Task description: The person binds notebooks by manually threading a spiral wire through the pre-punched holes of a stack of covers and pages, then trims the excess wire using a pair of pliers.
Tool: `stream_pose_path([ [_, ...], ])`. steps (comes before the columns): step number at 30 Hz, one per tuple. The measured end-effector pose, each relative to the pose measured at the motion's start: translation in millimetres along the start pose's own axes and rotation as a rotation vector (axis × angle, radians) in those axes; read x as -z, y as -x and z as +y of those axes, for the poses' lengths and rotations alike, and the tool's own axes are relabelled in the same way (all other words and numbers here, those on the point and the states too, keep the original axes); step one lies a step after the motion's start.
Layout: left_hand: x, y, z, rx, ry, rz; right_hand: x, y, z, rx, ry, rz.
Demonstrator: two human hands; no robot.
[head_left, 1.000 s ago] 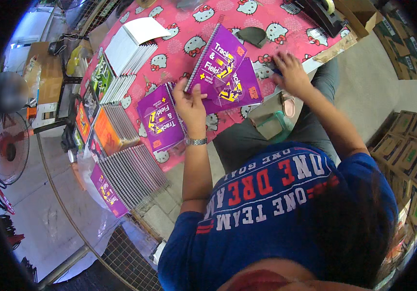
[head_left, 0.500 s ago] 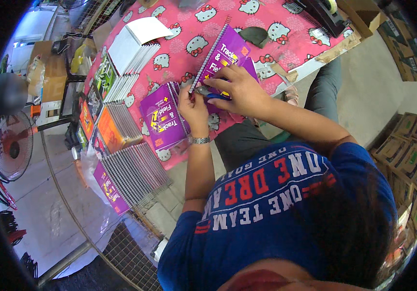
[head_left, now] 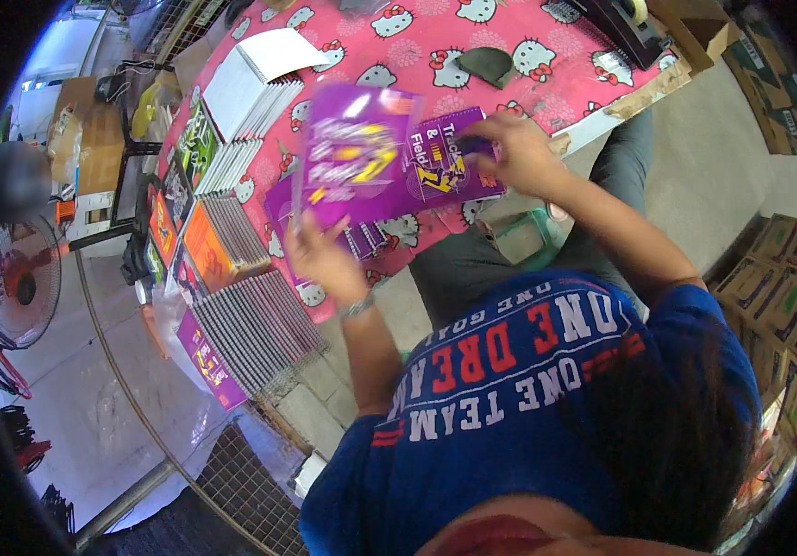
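Note:
My left hand (head_left: 320, 258) grips the lower corner of a purple notebook (head_left: 357, 139), raised and tilted above the table and smeared by motion. Another purple notebook (head_left: 440, 176) lies on the table at its right. Over that one's right end is my right hand (head_left: 520, 156), fingers curled round pliers (head_left: 478, 145), of which only a dark, blurred part shows. More purple notebooks (head_left: 280, 206) lie partly hidden under the raised one and my left hand.
A pink cartoon-print cloth (head_left: 454, 37) covers the table. Along its left side stand stacks of white notebooks (head_left: 250, 88), orange notebooks (head_left: 218, 246) and spiral-bound notebooks (head_left: 259, 324). A dark green half-round piece (head_left: 486, 67) lies farther back; a black device (head_left: 616, 32) stands far right.
My left hand has swung the purple notebook leftward, away from the pliers. My right hand has moved right with the pliers, uncovering the notebook lying beneath.

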State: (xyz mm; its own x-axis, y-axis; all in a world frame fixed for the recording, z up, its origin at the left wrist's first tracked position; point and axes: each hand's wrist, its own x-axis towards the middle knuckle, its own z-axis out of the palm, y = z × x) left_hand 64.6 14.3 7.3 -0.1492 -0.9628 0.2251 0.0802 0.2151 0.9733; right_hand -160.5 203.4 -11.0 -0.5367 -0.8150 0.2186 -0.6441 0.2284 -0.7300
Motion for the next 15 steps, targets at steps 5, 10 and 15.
stream_pose_path([
  [5,115.1,-16.5,-22.0,-0.045,-0.427,0.091,17.9,11.6,133.7,0.016,0.226,0.025],
  [10,110.5,-27.2,-30.5,-0.317,-1.354,0.013,85.5,-54.0,207.4,-0.035,0.753,0.568],
  [15,-52.4,-42.5,-20.6,-0.682,-1.010,-0.371,107.2,-79.6,233.3,-0.387,0.982,0.272],
])
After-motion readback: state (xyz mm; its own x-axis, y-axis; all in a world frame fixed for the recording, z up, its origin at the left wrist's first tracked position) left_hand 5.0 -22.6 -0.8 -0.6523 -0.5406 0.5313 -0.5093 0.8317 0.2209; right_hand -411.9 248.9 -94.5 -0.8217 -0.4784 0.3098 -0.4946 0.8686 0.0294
